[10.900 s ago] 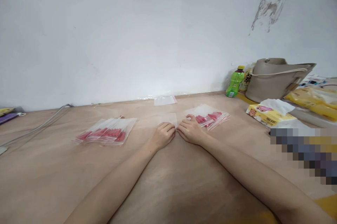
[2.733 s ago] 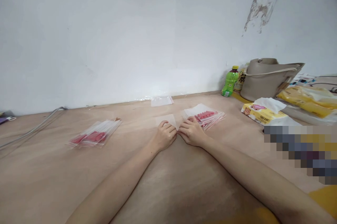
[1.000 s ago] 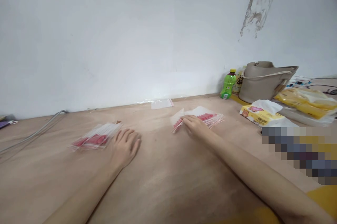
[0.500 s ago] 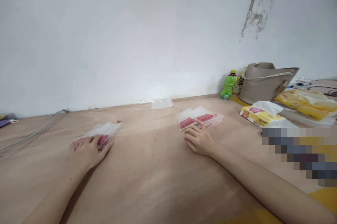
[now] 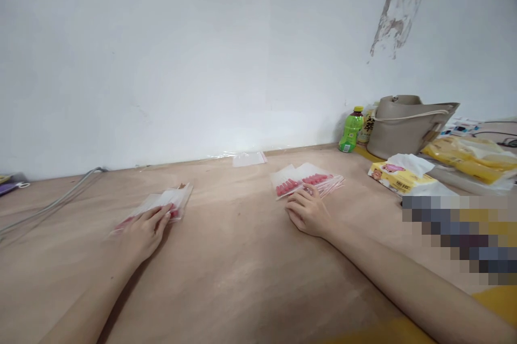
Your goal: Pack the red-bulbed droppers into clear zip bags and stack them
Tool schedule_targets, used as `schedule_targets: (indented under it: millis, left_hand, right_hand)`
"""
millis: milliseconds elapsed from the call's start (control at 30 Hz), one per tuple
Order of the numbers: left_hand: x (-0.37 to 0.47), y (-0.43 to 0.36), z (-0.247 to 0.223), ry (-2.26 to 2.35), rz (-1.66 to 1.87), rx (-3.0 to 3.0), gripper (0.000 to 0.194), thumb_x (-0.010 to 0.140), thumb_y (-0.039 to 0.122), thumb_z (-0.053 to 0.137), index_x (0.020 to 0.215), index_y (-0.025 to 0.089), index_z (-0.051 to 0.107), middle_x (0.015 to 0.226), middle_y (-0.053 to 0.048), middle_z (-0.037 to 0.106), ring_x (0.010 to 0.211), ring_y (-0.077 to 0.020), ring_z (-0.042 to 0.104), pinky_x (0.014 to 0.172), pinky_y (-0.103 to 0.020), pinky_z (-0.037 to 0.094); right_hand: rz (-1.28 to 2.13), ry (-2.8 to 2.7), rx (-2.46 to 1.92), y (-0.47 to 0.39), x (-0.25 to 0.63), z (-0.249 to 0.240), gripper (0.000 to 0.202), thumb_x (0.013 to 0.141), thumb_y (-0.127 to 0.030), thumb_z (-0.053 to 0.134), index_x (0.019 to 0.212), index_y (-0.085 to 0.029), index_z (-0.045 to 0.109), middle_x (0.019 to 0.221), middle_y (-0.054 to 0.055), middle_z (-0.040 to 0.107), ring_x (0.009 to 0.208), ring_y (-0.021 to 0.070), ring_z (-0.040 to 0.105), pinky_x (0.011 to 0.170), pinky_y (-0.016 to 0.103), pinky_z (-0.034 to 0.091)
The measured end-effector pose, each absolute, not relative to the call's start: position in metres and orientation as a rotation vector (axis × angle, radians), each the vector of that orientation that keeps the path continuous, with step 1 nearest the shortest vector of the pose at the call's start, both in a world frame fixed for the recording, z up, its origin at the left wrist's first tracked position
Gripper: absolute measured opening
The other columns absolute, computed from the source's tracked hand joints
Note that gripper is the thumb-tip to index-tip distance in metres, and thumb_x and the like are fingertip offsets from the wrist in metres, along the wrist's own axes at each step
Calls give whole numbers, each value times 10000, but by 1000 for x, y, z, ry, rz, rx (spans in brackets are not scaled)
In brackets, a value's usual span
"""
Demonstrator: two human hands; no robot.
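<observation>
On the left, my left hand (image 5: 144, 230) lies over a pile of clear zip-lock bags (image 5: 155, 201) with red pieces inside. Its thumb is drawn in against the forefinger at the pile's right side, closed on a bag there; the fingertips partly cover the red pieces. My right hand (image 5: 307, 213) rests at the near edge of a second pile of zip-lock bags (image 5: 301, 173), fingers loosely bent, forefinger apart from the others and touching the bags. Rows of small red pieces (image 5: 286, 187) show through this pile. What lies under the right palm is hidden.
A flat clear bag (image 5: 249, 159) lies by the wall. At right stand a green bottle (image 5: 351, 131), a grey-beige bag (image 5: 399, 126), a yellow tissue box (image 5: 399, 177) and yellow plastic packaging (image 5: 472, 161). A grey cable (image 5: 60, 198) runs along the left.
My left thumb has drawn in from its spread position to the forefinger, and the left bags have shifted slightly right. My right hand has moved very slightly right.
</observation>
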State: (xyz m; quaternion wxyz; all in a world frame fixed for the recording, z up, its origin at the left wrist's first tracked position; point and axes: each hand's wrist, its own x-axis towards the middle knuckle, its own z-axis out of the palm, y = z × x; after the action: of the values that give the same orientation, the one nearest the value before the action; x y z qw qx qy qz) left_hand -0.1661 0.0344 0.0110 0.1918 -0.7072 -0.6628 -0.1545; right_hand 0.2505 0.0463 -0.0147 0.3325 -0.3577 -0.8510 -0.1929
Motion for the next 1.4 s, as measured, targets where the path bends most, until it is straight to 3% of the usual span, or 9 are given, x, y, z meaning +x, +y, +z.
schedule_targets:
  millis: [167, 300, 500, 633, 700, 867, 1000, 1133, 1400]
  left_hand:
    - [-144, 42, 11, -1729, -702, -1946, 375, 891, 299, 280, 1117, 168, 549, 1180, -111, 517, 1083, -276, 462, 877, -435, 370]
    - [-86, 49, -3, -1498, -753, -2214, 371, 891, 301, 292, 1102, 152, 559, 1133, -126, 548, 1006, -257, 523, 857, -392, 407]
    - [14, 61, -18, -1246, -763, -2500, 304, 892, 327, 349, 1094, 222, 552, 1087, -56, 572, 1004, -176, 528, 888, -313, 409]
    - [30, 58, -13, -1212, -805, -2541, 587, 731, 504, 547, 1217, 192, 442, 1225, -108, 462, 1148, -278, 393, 974, -446, 297]
    - [21, 52, -12, -1265, -886, -2564, 635, 709, 492, 577, 1239, 183, 413, 1249, -122, 427, 1165, -293, 369, 971, -457, 300]
    - [-9, 40, -16, -1309, -1014, -2721, 404, 809, 286, 510, 1204, 221, 457, 1226, -77, 465, 1108, -224, 455, 918, -374, 400]
    - [-12, 43, -19, -1289, -1031, -2738, 261, 833, 238, 478, 1069, 209, 586, 1153, -68, 537, 1048, -209, 509, 905, -372, 417]
    - [-9, 46, -17, -1272, -1001, -2773, 242, 841, 230, 470, 1036, 217, 614, 1149, -58, 545, 1036, -201, 522, 901, -361, 427]
    - [-13, 48, -13, -1235, -982, -2791, 236, 848, 215, 461, 1025, 222, 618, 1134, -50, 553, 1016, -188, 535, 880, -348, 446]
  right_hand:
    - [-492, -2233, -938, 47, 250, -14, 140, 772, -150, 443, 755, -204, 571, 772, 9, 589, 784, 144, 486, 924, 409, 210]
    - [-502, -2234, -933, 47, 249, -15, 142, 775, -147, 441, 753, -201, 571, 753, 7, 584, 780, 141, 482, 913, 401, 213]
    - [-535, -2243, -931, 48, 249, -16, 131, 767, -152, 456, 750, -201, 577, 712, 0, 580, 775, 140, 476, 918, 399, 207]
    - [-553, -2237, -932, 47, 250, -15, 128, 764, -152, 468, 765, -206, 583, 715, -3, 589, 779, 136, 485, 941, 401, 188]
    - [-554, -2231, -932, 46, 249, -14, 120, 771, -171, 470, 783, -210, 583, 723, -3, 596, 780, 138, 489, 944, 406, 183]
    - [-605, -2279, -844, 50, 239, -11, 112, 788, -222, 470, 816, -213, 578, 766, 1, 610, 776, 141, 481, 921, 414, 191]
    - [-744, -2356, -718, 61, 224, -9, 146, 798, -183, 443, 757, -204, 582, 656, -4, 585, 719, 131, 451, 897, 398, 201]
    - [-786, -2330, -737, 70, 217, -13, 205, 795, -164, 442, 628, -187, 559, 593, -4, 560, 674, 124, 428, 882, 393, 205]
    - [-634, -2295, -839, 68, 220, -18, 171, 812, -197, 449, 718, -199, 591, 649, -1, 601, 724, 138, 461, 896, 419, 183]
